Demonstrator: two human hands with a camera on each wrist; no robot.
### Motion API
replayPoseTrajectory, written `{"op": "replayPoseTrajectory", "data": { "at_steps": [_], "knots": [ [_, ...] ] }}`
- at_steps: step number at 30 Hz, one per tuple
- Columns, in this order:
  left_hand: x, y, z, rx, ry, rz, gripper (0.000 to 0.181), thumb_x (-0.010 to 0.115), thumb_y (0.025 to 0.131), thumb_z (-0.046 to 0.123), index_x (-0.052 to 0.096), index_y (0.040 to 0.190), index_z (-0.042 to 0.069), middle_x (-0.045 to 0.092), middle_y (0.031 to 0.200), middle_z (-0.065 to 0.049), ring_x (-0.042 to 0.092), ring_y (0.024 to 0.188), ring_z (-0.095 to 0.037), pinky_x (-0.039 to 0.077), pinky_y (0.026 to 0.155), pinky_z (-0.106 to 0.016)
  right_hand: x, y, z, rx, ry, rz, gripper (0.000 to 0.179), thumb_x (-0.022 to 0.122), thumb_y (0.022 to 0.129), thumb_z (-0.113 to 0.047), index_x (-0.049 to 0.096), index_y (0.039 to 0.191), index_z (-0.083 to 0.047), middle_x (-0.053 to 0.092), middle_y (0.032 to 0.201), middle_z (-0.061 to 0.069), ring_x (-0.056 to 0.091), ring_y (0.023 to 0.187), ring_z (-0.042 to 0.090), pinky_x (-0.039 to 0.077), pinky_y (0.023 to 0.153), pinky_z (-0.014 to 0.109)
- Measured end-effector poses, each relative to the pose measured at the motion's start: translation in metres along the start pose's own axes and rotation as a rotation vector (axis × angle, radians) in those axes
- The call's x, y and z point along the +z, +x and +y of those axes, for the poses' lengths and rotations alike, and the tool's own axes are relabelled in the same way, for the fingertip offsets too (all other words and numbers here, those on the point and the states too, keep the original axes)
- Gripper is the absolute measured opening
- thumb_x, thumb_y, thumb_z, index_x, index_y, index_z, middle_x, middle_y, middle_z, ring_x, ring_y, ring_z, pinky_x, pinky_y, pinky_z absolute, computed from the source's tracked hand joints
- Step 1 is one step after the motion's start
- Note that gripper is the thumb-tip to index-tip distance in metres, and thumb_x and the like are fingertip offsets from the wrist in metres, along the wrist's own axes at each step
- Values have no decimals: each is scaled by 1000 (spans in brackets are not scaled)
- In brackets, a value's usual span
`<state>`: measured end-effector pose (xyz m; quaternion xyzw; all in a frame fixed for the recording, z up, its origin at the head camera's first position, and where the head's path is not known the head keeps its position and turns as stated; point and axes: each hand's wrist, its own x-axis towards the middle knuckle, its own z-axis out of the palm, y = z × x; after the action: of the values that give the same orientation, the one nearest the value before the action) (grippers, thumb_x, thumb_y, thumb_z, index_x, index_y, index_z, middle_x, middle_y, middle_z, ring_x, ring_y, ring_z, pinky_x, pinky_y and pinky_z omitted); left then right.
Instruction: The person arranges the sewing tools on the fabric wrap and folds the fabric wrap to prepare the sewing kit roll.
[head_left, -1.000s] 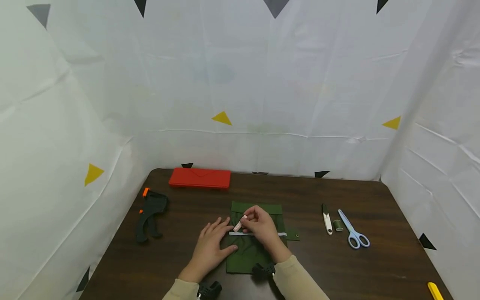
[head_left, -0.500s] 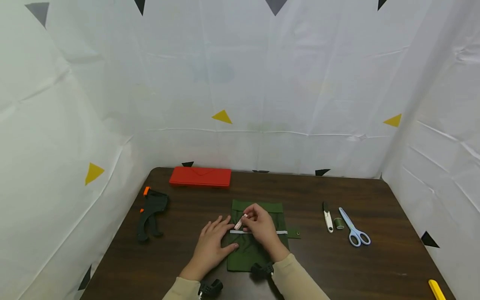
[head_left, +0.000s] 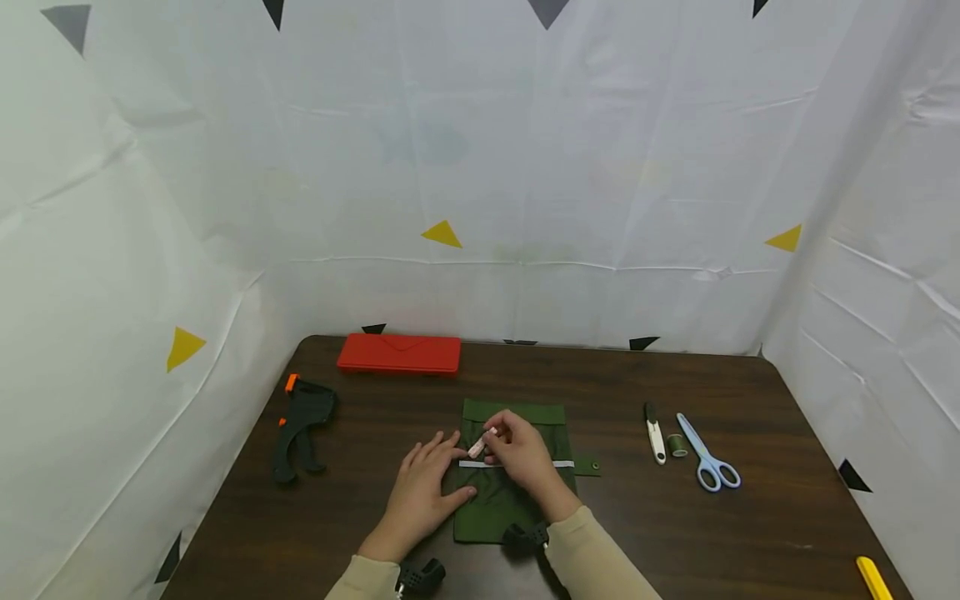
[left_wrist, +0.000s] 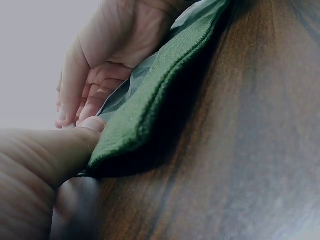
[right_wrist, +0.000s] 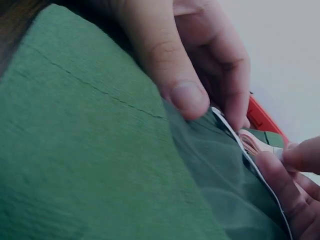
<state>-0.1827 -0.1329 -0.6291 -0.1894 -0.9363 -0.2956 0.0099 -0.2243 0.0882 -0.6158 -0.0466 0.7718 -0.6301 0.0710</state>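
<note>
Pink strip (head_left: 478, 447), folded, perhaps a tape, at the lower centre of the frame, over the green pouch (head_left: 487, 523); its lower end sits by the pouch's white band (head_left: 517, 465), whether tucked behind I can't tell. Right hand (head_left: 527, 457) pinches it between thumb and fingers. Left hand (head_left: 426, 483) lies with fingers spread, thumb resting on the pouch. Worktop (head_left: 382, 417) dark, wood-grained. Red case (head_left: 399, 354) above, left of centre; black clamp (head_left: 303, 429) at lower left. Lower right: cutter (head_left: 655, 435), thread spool (head_left: 677, 446), blue scissors (head_left: 708, 461).
</note>
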Motion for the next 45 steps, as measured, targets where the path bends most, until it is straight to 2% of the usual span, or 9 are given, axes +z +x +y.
{"op": "replayPoseTrajectory", "data": {
  "at_steps": [5,9,16,23,30,34,39,45],
  "knots": [
    [-1,-2,1,7,-2,8,50,83,96,46,68,139,26,47,172,-2,36,165,-33,21,132,-68,-2,-1,-1,-14,-68,-50,11,67,109,-13,71,118,-8,74,101,14,77,84,18,66,77,31],
    [-1,-1,2,18,-4,49,34,79,101,35,70,132,27,52,169,-3,41,161,-35,26,129,-70,-3,-2,-4,-38,-109,-92,9,75,104,-12,75,111,-7,78,102,11,78,85,17,65,76,31],
    [0,3,4,9,-18,91,22,80,101,28,72,121,28,56,165,-3,46,159,-35,30,127,-70,-4,-2,-3,-62,-191,-91,7,76,101,-12,76,108,-11,76,102,4,69,86,13,57,72,29],
    [2,2,5,-15,-24,92,19,80,101,29,72,118,28,57,165,-2,46,159,-34,29,128,-69,-8,1,-2,-43,-155,-142,14,72,101,-7,77,114,-8,76,102,8,67,83,15,56,71,29],
    [2,5,7,-38,-33,126,16,83,98,22,72,110,28,61,160,-4,49,155,-37,32,122,-72,-11,3,-5,-32,-112,-216,17,69,100,-2,75,116,-3,74,101,13,64,81,13,56,71,27],
    [2,9,9,-64,-30,136,17,84,97,22,74,108,29,63,158,-2,51,153,-37,34,119,-70,-9,3,-6,-22,-77,-200,19,68,102,-2,72,120,-1,75,102,14,69,83,13,61,73,29],
    [2,14,13,-59,-26,135,14,84,96,23,74,103,29,65,154,-3,54,142,-38,35,111,-66,-10,3,-6,9,-4,-162,21,66,103,1,69,123,2,73,103,18,73,84,18,65,76,34],
    [3,15,13,-37,-28,124,16,84,97,22,71,100,31,62,153,-6,52,136,-36,31,105,-60,-12,4,-9,7,-31,-196,23,67,101,0,70,124,1,74,104,17,72,85,18,65,75,33]
  ]
}}
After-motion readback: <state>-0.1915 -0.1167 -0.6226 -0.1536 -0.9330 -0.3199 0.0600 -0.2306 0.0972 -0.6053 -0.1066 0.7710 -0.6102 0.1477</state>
